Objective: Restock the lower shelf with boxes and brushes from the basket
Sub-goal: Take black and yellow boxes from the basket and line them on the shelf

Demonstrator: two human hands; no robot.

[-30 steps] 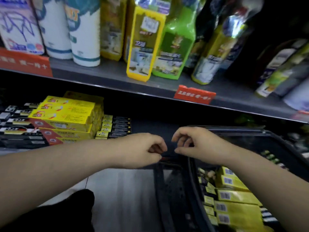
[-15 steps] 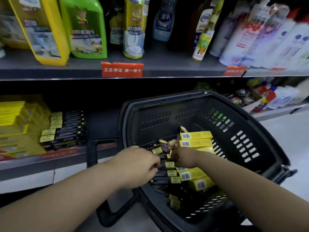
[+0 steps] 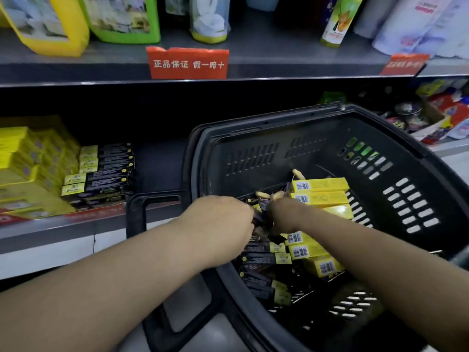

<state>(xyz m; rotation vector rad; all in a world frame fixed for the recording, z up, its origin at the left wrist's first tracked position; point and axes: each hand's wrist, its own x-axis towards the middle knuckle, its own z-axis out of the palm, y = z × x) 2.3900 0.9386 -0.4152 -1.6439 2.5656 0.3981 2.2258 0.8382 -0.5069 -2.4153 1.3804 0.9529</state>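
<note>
A black plastic basket (image 3: 317, 158) stands tilted in front of the lower shelf (image 3: 158, 165). Inside lie yellow boxes (image 3: 319, 185), narrow dark boxes (image 3: 264, 259) and tan-handled brushes (image 3: 298, 174). My left hand (image 3: 220, 224) and my right hand (image 3: 281, 214) are both down in the basket, close together, fingers curled onto a dark box between them. Most of the fingertips are hidden. On the lower shelf at left sit stacked dark boxes (image 3: 101, 171) and yellow boxes (image 3: 22, 158).
The basket's handle (image 3: 137, 207) hangs down against the shelf's front edge. Above, the upper shelf (image 3: 279, 54) carries detergent bottles and pouches, with a red label (image 3: 187, 63) on its edge. Mixed goods lie on the lower shelf at far right (image 3: 431, 123).
The view swung right from the shelf stacks to the basket. Both hands went from hovering near the shelf edge down into the basket and closed in on the dark boxes.
</note>
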